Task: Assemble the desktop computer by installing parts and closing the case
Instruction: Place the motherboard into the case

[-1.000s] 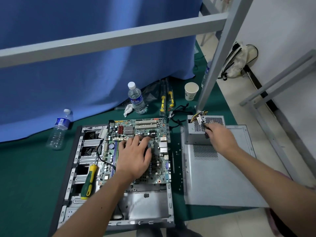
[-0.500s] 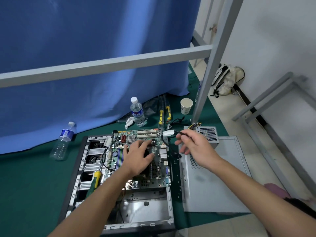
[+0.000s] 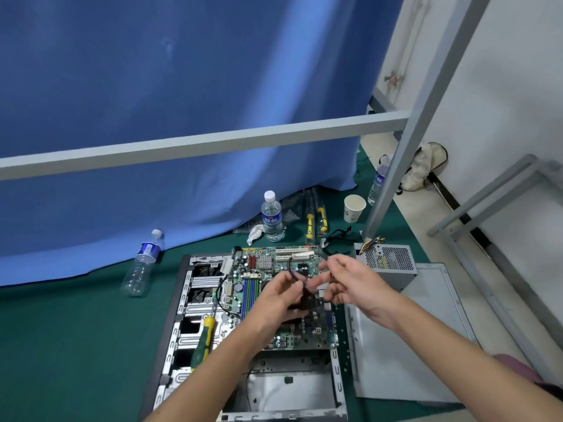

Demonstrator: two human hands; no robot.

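The open computer case (image 3: 182, 300) lies flat on the green mat, with the green motherboard (image 3: 262, 269) inside it. Above the board my left hand (image 3: 280, 300) holds a black cable (image 3: 291, 269) and a dark part under its fingers. My right hand (image 3: 353, 284) is close beside it, fingers curled, pinching the same cable's end. A grey power supply (image 3: 387, 263) with coloured wires sits to the right, on the far end of the grey side panel (image 3: 411, 345). A green-and-yellow screwdriver (image 3: 204, 339) rests on the case's drive bays.
Two water bottles (image 3: 271, 217) (image 3: 141, 263) and a paper cup (image 3: 353, 208) are on the mat behind the case, with yellow-handled tools (image 3: 316, 220) between them. A grey metal frame bar (image 3: 213, 144) crosses overhead; its post (image 3: 396, 166) stands at the right.
My left hand has lifted off the motherboard. My right hand came from the power supply towards the left, bringing a cable, and both hands now meet on it above the board. The camera tilted up.
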